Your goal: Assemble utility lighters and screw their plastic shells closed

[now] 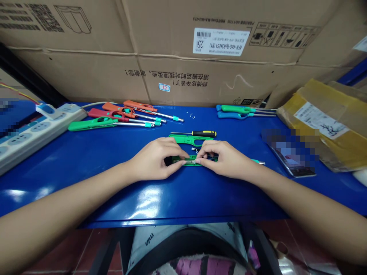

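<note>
An opened green long-nosed lighter [191, 157] lies on the blue table between my two hands, with small metallic parts showing inside its shell. My left hand [155, 158] pinches its left part with thumb and fingertips. Curled over the lighter's middle, my right hand [226, 158] has thumb and forefinger closed at the inner parts; what exactly they grip is hidden. The tip of the lighter's nozzle [260, 162] sticks out beyond my right hand. Just behind lies the loose green half shell [180, 139], and a small white part with a wire [193, 149] sits near my right fingers.
A black-and-yellow screwdriver [204, 133] lies behind the half shell. Several lighters [114, 118] are at back left, others [233, 110] at back right. A power strip [31, 131], a phone [292, 156] and a yellow-taped parcel [323, 122] flank them. A cardboard box [172, 84] stands behind.
</note>
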Tool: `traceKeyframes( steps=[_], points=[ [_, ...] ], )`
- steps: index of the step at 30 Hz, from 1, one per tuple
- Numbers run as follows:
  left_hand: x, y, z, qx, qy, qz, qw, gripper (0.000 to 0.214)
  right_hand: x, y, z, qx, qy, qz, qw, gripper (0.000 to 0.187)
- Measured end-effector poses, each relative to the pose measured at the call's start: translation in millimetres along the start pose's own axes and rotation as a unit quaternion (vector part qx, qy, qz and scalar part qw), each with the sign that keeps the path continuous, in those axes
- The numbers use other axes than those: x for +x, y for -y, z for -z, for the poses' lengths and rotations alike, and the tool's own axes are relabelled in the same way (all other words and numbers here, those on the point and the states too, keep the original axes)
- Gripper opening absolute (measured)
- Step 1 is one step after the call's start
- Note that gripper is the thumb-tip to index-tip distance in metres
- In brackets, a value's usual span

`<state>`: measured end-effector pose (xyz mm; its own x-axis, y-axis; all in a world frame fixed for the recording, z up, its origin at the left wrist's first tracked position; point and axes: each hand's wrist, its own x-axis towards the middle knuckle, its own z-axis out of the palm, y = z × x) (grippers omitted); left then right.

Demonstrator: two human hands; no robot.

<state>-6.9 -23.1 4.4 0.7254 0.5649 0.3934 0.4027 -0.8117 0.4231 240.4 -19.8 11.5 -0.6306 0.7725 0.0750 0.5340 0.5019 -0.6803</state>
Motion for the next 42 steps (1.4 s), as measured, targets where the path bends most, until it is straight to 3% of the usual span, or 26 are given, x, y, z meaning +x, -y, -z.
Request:
traceKeyframes(
  steps=[11,22,42],
  points=[
    [-1.3,0.4,-0.9,-0.007,0.025,0.047,0.999,0.02,0.9,1.1,0.4,-0.003,0.001,-0.009,1.0,0.013],
    [-2.2,-0.5,2.1,0.102,0.031,-0.006,0.994,0.023,2.2,-3.6,1.4,0.012,-0.021,-0.004,1.0,0.013],
    [-0.8,5.3,-5.5,-0.016,0.002,0.026,1.0,0.02,2.9,-4.5,-0.4,-0.028,-0.029,-0.01,0.999,0.012]
  ],
)
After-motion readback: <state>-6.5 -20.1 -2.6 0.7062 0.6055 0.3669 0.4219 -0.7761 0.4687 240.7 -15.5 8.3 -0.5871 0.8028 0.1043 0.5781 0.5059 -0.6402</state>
